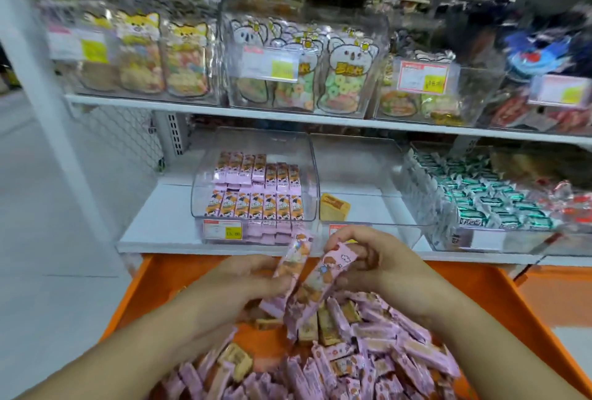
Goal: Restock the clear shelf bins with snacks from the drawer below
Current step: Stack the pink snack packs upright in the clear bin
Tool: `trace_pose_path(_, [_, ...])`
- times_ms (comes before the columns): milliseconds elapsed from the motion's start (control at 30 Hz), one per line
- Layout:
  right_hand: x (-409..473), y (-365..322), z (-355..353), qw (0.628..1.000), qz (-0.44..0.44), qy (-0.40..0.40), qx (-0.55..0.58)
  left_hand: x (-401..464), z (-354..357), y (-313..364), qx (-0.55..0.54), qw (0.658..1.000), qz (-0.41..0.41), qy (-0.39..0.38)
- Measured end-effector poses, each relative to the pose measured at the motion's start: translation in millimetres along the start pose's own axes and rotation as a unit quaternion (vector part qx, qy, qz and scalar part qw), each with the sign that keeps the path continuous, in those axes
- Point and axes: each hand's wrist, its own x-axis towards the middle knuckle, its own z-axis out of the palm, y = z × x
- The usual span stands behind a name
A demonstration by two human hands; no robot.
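Loose pink snack packs heaped in the orange drawer right under me, mostly center and right, a few brownish ones mixed in. My left hand above the heap, grip closed round a pink snack bar, bar tilted up to the right, top end near the shelf edge. My right hand just beside it, grip pinching a second pink bar from the upper end, that bar slanting down-left so its lower end hangs over the heap. The two bars sit side by side, nearly touching; can't tell if they actually touch. Past the hands, lower white shelf: clear bin on the left holds upright rows of the same pink packs, two rows, price tag on its front. Next bin to the right holds only one yellow-orange packet at its front left. Further right, a bin of green-and-white wrapped candies, then red wrapped items at frame edge, blurred. Upper shelf: clear bins with fox-face bags on the left, koala-face bags of ring snacks in the middle, a lower-filled bin right of those. Top right is blurred, dark items, unreadable.
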Motion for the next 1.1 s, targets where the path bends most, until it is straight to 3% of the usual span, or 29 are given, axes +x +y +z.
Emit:
trace_pose_path(200, [25,1,7,0.998,0.012,0.01,-0.068,14,-10,5,0.061,0.998,-0.021,-0.009])
trace_pose_path(567, [71,13,25,0.975,0.037,0.191,-0.108,59,-10,8,0.094,0.996,0.01,-0.002])
trace_pose_path(700, [73,14,35,0.959,0.016,0.241,-0.146,62,-8,7,0.084,0.995,0.025,0.037])
trace_pose_path(800, [68,6,38,0.962,-0.005,0.214,-0.173,59,-8,11,0.088,0.992,0.04,0.083])
trace_pose_path(967, [58,-3,46,0.987,-0.055,0.101,-0.112,58,-14,15,0.122,0.979,0.085,0.141])
trace_pose_path(1100, [60,-2,52,0.974,-0.076,0.115,-0.18,56,-13,22,0.147,0.967,0.116,0.169])
